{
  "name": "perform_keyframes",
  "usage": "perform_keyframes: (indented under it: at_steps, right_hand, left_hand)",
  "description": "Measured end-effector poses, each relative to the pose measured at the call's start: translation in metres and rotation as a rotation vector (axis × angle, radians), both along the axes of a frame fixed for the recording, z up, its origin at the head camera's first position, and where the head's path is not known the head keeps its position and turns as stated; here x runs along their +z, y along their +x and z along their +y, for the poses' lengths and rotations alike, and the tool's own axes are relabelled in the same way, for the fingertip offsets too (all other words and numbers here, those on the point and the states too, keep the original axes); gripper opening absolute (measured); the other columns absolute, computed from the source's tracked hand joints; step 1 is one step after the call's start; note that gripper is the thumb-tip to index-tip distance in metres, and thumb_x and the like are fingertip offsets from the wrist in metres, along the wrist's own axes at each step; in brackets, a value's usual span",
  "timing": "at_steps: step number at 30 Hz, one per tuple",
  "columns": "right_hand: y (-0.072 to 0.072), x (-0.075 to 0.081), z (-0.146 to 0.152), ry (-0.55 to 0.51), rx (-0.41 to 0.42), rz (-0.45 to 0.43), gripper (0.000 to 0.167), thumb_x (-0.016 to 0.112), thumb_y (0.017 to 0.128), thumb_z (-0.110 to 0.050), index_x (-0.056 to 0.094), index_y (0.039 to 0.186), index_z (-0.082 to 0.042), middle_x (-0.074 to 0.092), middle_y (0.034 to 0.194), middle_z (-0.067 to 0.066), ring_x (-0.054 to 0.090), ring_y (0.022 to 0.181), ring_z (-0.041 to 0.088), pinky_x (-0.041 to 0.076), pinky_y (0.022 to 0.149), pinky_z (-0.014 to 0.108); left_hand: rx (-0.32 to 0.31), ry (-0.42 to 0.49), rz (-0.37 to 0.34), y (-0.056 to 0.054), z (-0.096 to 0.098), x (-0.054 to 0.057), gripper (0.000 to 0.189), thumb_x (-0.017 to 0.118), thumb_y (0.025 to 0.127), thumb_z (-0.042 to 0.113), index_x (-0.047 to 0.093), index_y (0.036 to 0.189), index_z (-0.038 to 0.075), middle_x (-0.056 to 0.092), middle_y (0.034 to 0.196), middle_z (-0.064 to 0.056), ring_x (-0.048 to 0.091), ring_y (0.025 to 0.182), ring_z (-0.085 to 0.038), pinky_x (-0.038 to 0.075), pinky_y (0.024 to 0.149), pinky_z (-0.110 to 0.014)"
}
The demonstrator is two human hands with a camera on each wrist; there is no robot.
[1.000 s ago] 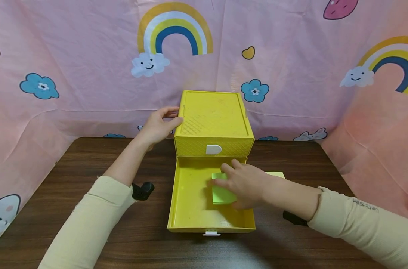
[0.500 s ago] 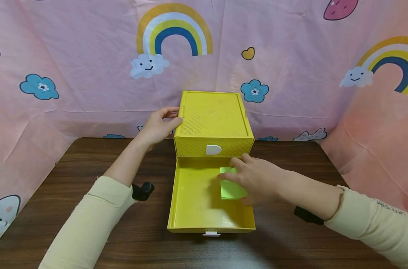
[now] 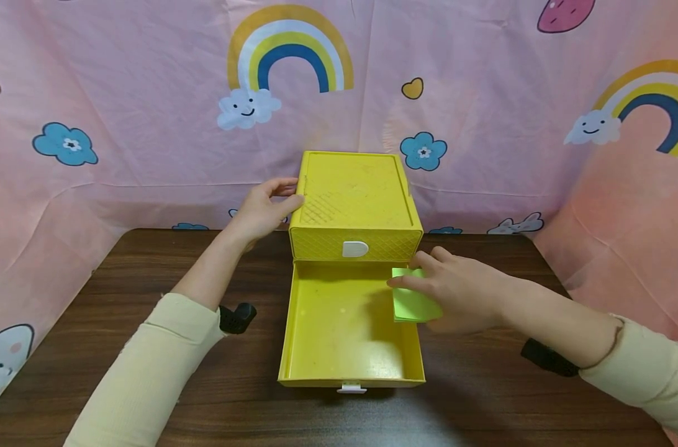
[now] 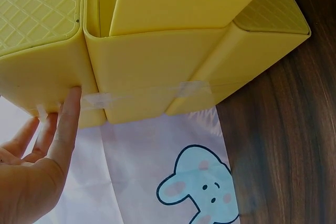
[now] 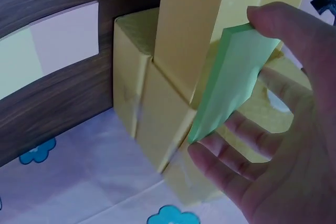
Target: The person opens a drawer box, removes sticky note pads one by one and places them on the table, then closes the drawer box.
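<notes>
My right hand (image 3: pixel 467 295) pinches a light green pad of sticky notes (image 3: pixel 411 301) over the right wall of a pulled-out drawer (image 3: pixel 339 329). In the right wrist view, thumb and fingers hold the green pad by its opposite edges. The yellow drawer unit (image 3: pixel 356 192) stands behind, its upper drawer closed with a white pull (image 3: pixel 355 249). At its upper left side rests my left hand (image 3: pixel 263 208). The left wrist view has that hand's fairly straight fingers (image 4: pixel 65 129) against the yellow side wall.
Pink and pale yellow paper notes (image 5: pixel 68 35) lie on the dark wooden table (image 3: pixel 216 385) right of the unit. Clear tape (image 4: pixel 194 88) spans the stacked tiers. A patterned pink cloth (image 3: pixel 166 124) hangs behind the table. A black wrist camera (image 3: pixel 237 318) shows on the left arm.
My right hand has carried the green pad rightward and slightly away, from over the drawer's middle to its right wall. The left hand and drawer unit stay where they were.
</notes>
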State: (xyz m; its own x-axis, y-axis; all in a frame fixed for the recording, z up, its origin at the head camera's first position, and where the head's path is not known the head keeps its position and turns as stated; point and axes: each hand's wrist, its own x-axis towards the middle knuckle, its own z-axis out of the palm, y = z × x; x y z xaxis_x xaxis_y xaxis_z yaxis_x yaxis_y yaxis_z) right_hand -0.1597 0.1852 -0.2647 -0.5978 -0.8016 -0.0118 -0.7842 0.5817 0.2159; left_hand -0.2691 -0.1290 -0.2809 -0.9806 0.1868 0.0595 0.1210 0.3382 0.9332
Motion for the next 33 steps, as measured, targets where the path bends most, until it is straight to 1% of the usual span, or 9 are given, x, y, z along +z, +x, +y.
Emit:
perform_keyframes:
  at_steps: [5,10,12,18,26,33]
  right_hand:
    - [0.000,0.001,0.010,-0.022,-0.033,-0.002,0.068,0.078,0.066,-0.036,0.050,0.128,-0.027,0.050,0.111,0.008,0.048,0.092,0.024,0.050,0.065,0.032]
    - [-0.001,-0.003,0.019,-0.040,-0.047,-0.008,0.071,0.078,0.064,-0.033,0.050,0.129,-0.027,0.050,0.111,0.007,0.048,0.092,0.024,0.049,0.065,0.032]
    - [-0.001,-0.005,0.023,-0.050,-0.063,-0.019,0.072,0.079,0.064,-0.033,0.050,0.130,-0.027,0.049,0.112,0.006,0.048,0.093,0.024,0.050,0.066,0.032]
    - [-0.002,-0.010,0.039,-0.094,-0.120,-0.036,0.071,0.079,0.064,-0.033,0.051,0.129,-0.027,0.049,0.113,0.005,0.048,0.097,0.024,0.050,0.067,0.031]
    - [-0.007,-0.014,0.055,-0.112,-0.190,-0.067,0.071,0.079,0.066,-0.033,0.050,0.130,-0.026,0.050,0.114,0.006,0.049,0.098,0.025,0.051,0.068,0.031]
    - [-0.013,-0.020,0.065,-0.135,-0.275,-0.137,0.069,0.078,0.068,-0.031,0.049,0.130,-0.028,0.050,0.114,0.007,0.049,0.096,0.027,0.049,0.067,0.031]
  left_hand:
    - [-0.001,0.004,0.003,0.000,0.000,0.000,0.052,0.055,0.092,0.025,0.039,0.140,0.012,0.042,0.136,-0.011,0.046,0.119,-0.024,0.056,0.076,-0.036]
    - [0.003,-0.042,0.023,0.000,-0.001,0.000,0.053,0.055,0.092,0.028,0.039,0.140,0.012,0.042,0.136,-0.011,0.044,0.121,-0.024,0.055,0.079,-0.036]
    - [0.003,-0.047,0.022,0.000,-0.001,0.000,0.053,0.055,0.092,0.028,0.039,0.140,0.012,0.042,0.137,-0.011,0.043,0.122,-0.024,0.055,0.079,-0.035]
    - [-0.002,-0.010,0.000,0.000,0.000,0.000,0.053,0.055,0.092,0.027,0.038,0.140,0.012,0.041,0.137,-0.011,0.046,0.120,-0.024,0.056,0.076,-0.035]
    - [-0.004,-0.011,0.001,0.001,0.000,0.000,0.053,0.055,0.092,0.026,0.038,0.140,0.012,0.041,0.137,-0.011,0.047,0.118,-0.025,0.056,0.075,-0.035]
    - [0.008,-0.044,0.024,0.001,0.000,0.001,0.052,0.056,0.092,0.028,0.040,0.139,0.012,0.044,0.135,-0.010,0.047,0.118,-0.024,0.055,0.079,-0.034]
